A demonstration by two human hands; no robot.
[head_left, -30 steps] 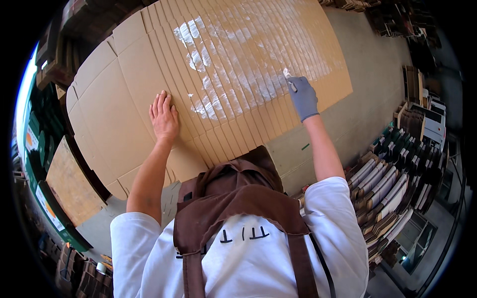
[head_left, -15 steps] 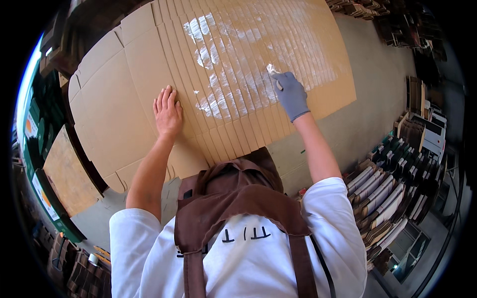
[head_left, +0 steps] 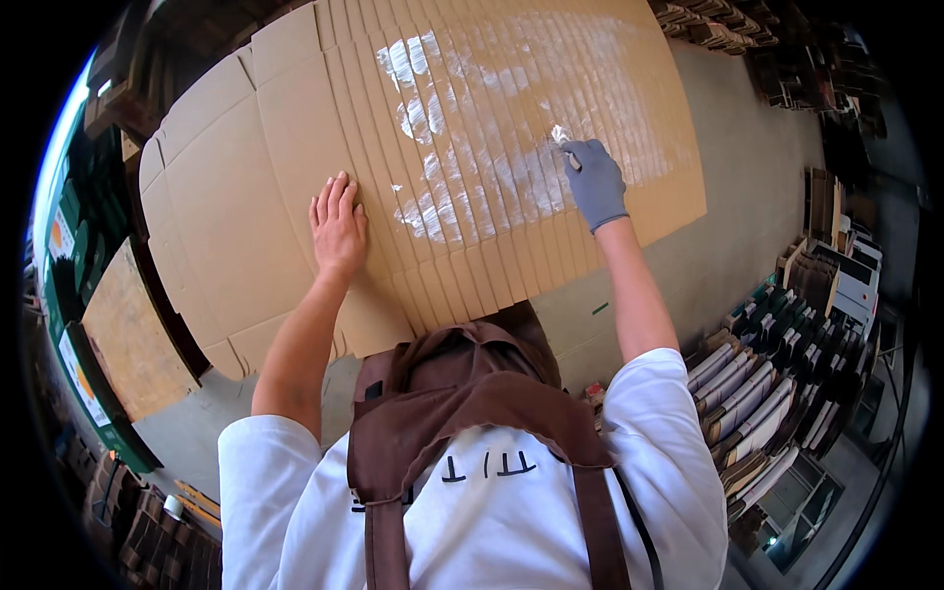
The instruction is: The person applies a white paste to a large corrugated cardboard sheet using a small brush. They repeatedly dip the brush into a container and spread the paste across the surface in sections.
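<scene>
Glue-spreading judged underway: cardboard sheet [head_left: 246, 206] pressed flat by open left hand [head_left: 337, 224], small white applicator [head_left: 560, 135] clamped in gloved right hand [head_left: 596, 182]; bare lower edge seemingly needed next.

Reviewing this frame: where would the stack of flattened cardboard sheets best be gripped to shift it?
Probably by the bare near-left flap edge of the cardboard stack, coming from the person's side: it overhangs free and dry there, while white paste coats the middle and both hands rest on top.

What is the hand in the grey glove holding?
The grey-gloved right hand pinches a small white thing by its lower end; what it is cannot be told. The bare left hand holds nothing.
</scene>
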